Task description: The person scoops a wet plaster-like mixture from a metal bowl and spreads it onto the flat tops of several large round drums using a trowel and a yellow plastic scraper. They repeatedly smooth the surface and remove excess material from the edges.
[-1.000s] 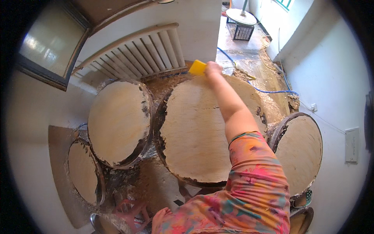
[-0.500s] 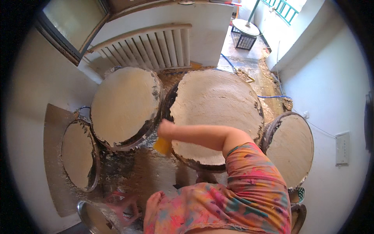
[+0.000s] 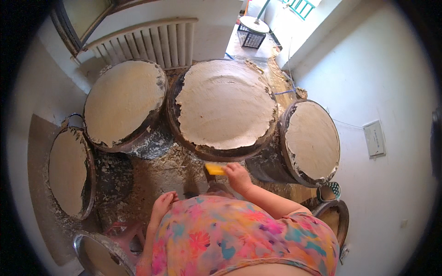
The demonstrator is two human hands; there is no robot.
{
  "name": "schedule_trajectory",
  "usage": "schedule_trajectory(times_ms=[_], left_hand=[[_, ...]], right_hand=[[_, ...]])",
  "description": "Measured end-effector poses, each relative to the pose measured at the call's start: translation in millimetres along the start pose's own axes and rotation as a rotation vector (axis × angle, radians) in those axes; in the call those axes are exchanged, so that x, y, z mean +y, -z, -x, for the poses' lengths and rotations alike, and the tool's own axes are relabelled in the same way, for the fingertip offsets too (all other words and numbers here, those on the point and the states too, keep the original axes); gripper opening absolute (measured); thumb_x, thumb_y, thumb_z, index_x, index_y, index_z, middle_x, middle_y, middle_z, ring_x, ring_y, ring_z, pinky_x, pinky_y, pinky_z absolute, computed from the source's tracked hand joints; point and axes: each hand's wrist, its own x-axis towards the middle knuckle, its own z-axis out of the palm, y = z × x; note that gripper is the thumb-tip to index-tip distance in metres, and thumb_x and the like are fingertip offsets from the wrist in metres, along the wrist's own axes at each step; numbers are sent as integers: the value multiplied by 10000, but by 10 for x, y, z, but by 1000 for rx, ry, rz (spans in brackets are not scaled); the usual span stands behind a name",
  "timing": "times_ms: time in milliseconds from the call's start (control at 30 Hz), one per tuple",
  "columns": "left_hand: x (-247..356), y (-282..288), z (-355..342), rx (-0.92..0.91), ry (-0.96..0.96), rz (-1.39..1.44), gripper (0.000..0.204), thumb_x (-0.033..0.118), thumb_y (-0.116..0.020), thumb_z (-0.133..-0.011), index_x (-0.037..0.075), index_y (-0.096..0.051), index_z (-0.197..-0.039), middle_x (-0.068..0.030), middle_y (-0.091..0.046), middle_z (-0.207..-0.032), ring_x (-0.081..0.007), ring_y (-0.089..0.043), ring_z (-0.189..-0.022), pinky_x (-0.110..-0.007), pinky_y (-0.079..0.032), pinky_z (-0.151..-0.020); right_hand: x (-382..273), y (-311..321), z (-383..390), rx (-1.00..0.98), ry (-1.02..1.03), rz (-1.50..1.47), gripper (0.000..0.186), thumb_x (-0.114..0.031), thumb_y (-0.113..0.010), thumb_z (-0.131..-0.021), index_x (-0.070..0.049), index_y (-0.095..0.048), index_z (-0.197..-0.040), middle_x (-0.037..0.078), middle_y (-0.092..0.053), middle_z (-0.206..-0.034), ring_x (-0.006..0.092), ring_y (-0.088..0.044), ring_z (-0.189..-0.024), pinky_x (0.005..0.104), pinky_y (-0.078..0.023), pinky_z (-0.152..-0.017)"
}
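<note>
My right hand (image 3: 238, 177) is closed round a flat yellow scraper (image 3: 215, 169), held in front of my body just off the near rim of the middle drum. Pale, thick paste (image 3: 225, 106) covers the top of this big drum (image 3: 221, 154), smooth with faint curved marks and a ragged edge. My left hand (image 3: 164, 202) rests close to my body at the left, fingers curled in, with nothing seen in it. Left of the middle stands another wide drum with a pale paste top (image 3: 125, 101); on the right is a smaller paste-topped drum (image 3: 312, 140).
At the far left stands a smaller paste-covered drum (image 3: 69, 172). Near my left side are a metal basin (image 3: 78, 244) and a pink stool (image 3: 126, 237). A green dotted cup (image 3: 329, 191) and another round vessel (image 3: 343, 221) sit at the right. Behind are a radiator (image 3: 147, 46) and a black crate (image 3: 251, 37).
My right hand has drawn the yellow scraper back from the gap between the two big drums toward my body. My left hand shows more fully, and the view has shifted.
</note>
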Motion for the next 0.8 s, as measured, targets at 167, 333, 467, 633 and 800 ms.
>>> schedule_trajectory(times_ms=[167,333,467,633,800], left_hand=[[228,-115,-11,-38,75,-129,322,209,-495,-859,12,-495,-1114,-59,-556,-998,-152,-541,-915,-265,-433,-777],[570,-475,-458,13,-278,-549,543,259,-617,-759,6,-409,-1191,-118,-495,-1105,-207,-484,-1019,-311,-389,-856],[695,-995,-1101,105,-684,-1053,820,314,-704,-639,21,-275,-1273,-189,-370,-1231,-305,-371,-1134,-384,-305,-945],[574,-1598,-1784,220,-926,-1463,813,308,-730,-588,55,-307,-1235,-151,-384,-1195,-296,-333,-1154,-415,-225,-990],[756,-1791,-2175,137,-988,-1492,231,178,-649,-612,65,-540,-781,-96,-501,-831,-269,-475,-879,-424,-300,-915]], right_hand=[[358,-212,198,50,-221,171,344,-19,-471,-700,-59,-511,-1040,139,-531,-975,296,-528,-899,352,-443,-751],[914,-114,12,101,-285,378,254,-49,-477,-706,-50,-513,-958,110,-531,-864,241,-532,-864,325,-443,-708],[1072,96,-78,273,-322,217,291,-11,-462,-727,-21,-511,-1014,150,-554,-998,290,-526,-957,351,-425,-810],[956,255,-3,309,-288,42,355,34,-468,-695,-30,-504,-1042,173,-549,-1016,318,-525,-953,369,-431,-822],[873,372,330,209,-278,-35,419,68,-498,-639,-31,-504,-1046,166,-550,-1009,323,-529,-937,372,-438,-810]])
